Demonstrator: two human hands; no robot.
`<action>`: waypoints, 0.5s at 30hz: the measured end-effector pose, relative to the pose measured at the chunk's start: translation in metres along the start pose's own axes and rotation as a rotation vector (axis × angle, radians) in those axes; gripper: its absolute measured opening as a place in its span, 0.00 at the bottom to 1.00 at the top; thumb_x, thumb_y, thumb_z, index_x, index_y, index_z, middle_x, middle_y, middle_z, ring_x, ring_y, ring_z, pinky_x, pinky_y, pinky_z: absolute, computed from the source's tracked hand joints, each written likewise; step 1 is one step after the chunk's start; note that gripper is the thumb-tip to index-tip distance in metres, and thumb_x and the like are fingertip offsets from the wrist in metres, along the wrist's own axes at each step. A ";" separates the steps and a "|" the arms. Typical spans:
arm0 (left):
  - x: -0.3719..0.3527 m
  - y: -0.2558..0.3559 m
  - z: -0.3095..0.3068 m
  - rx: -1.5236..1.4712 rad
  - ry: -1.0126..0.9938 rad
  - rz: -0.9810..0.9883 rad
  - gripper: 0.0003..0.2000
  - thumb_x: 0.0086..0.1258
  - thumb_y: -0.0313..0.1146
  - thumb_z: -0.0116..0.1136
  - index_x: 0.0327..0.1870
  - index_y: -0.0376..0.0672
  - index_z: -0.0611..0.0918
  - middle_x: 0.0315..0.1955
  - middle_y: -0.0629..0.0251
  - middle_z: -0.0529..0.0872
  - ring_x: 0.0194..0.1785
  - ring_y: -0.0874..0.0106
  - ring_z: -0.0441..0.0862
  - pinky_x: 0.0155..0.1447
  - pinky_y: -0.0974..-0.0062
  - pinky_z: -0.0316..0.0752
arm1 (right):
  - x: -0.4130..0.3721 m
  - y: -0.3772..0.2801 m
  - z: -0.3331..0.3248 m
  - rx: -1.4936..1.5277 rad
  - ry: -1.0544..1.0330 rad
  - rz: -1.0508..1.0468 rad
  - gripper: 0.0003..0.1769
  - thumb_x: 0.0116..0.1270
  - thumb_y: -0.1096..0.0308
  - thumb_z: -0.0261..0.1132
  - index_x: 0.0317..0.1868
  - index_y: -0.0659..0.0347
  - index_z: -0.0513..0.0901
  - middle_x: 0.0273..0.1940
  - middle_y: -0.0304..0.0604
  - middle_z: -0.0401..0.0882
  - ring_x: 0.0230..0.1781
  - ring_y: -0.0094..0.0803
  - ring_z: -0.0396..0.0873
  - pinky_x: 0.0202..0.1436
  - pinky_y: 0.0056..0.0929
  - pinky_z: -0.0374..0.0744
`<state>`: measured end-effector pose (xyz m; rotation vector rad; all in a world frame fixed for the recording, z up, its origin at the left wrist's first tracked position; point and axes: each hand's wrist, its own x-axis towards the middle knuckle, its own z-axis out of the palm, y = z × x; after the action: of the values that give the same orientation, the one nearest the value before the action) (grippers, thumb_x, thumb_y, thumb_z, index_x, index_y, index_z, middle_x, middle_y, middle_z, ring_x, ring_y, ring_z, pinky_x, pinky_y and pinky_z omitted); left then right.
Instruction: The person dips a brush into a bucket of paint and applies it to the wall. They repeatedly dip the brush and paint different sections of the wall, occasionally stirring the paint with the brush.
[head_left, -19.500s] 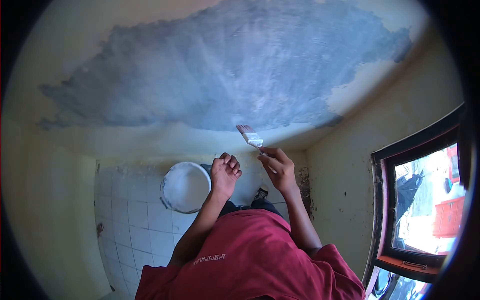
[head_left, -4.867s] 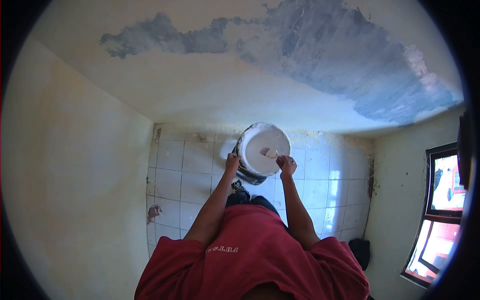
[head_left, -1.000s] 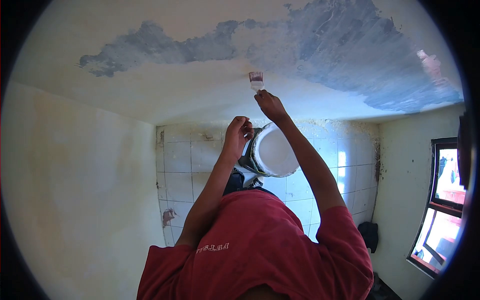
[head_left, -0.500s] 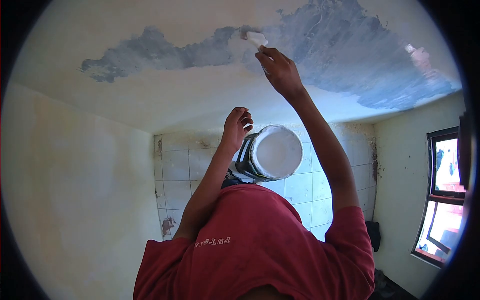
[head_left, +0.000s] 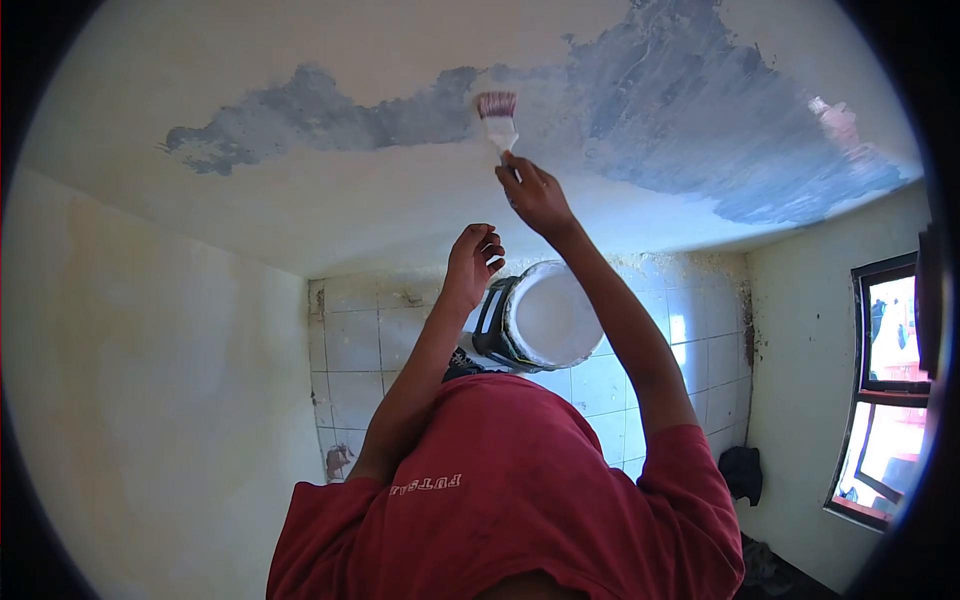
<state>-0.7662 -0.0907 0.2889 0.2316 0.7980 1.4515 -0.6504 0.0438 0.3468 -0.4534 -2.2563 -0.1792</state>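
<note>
A paintbrush [head_left: 498,118] with a white ferrule and reddish-brown bristles is gripped by its handle in my right hand [head_left: 540,197]. Its bristles lie against the wall, below the thin middle stretch of a grey patch [head_left: 660,100]. My left hand [head_left: 474,262] holds nothing; its fingers are loosely curled with gaps between them, in front of the lower wall. Close beside that hand, a round bucket [head_left: 555,315] of whitish paint with a coated rim stands below, partly hidden by my right forearm.
Pale tiles [head_left: 355,335] cover the floor around the bucket. A plain cream wall [head_left: 170,370] rises on the left. On the right is a dark-framed window [head_left: 890,390], with a black item [head_left: 741,473] near the base of that wall.
My right hand has drawn the brush down and slightly left along the wall, and the bristles now point upward in full view. The left hand has barely moved.
</note>
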 end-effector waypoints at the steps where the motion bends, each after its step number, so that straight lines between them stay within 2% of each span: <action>1: 0.000 0.001 -0.002 -0.010 0.000 -0.004 0.07 0.70 0.41 0.58 0.40 0.49 0.79 0.31 0.74 0.79 0.36 0.76 0.76 0.45 0.71 0.72 | -0.007 -0.001 0.007 0.018 -0.026 0.010 0.15 0.54 0.79 0.65 0.44 0.66 0.79 0.49 0.56 0.77 0.43 0.46 0.83 0.42 0.36 0.85; 9: 0.007 0.002 -0.013 -0.043 0.031 -0.002 0.09 0.69 0.41 0.57 0.41 0.48 0.78 0.30 0.73 0.80 0.35 0.75 0.78 0.43 0.71 0.72 | -0.009 -0.026 0.016 0.095 -0.234 0.178 0.11 0.55 0.78 0.62 0.40 0.63 0.76 0.46 0.53 0.77 0.41 0.46 0.83 0.39 0.37 0.84; 13: 0.005 0.008 -0.010 -0.034 0.023 -0.003 0.09 0.69 0.41 0.58 0.41 0.48 0.78 0.30 0.73 0.79 0.35 0.76 0.77 0.44 0.71 0.71 | 0.005 -0.034 -0.003 0.121 -0.165 0.195 0.12 0.55 0.79 0.62 0.42 0.64 0.77 0.47 0.53 0.77 0.41 0.46 0.83 0.39 0.37 0.85; 15: 0.009 0.012 -0.009 -0.032 0.021 -0.001 0.09 0.68 0.42 0.58 0.41 0.48 0.78 0.30 0.73 0.79 0.35 0.76 0.77 0.45 0.71 0.71 | 0.016 -0.037 -0.018 0.114 -0.057 0.215 0.14 0.56 0.80 0.66 0.44 0.65 0.81 0.47 0.52 0.80 0.42 0.46 0.84 0.41 0.37 0.85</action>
<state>-0.7816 -0.0835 0.2863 0.1925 0.7910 1.4670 -0.6618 0.0086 0.3718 -0.6423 -2.2400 0.0732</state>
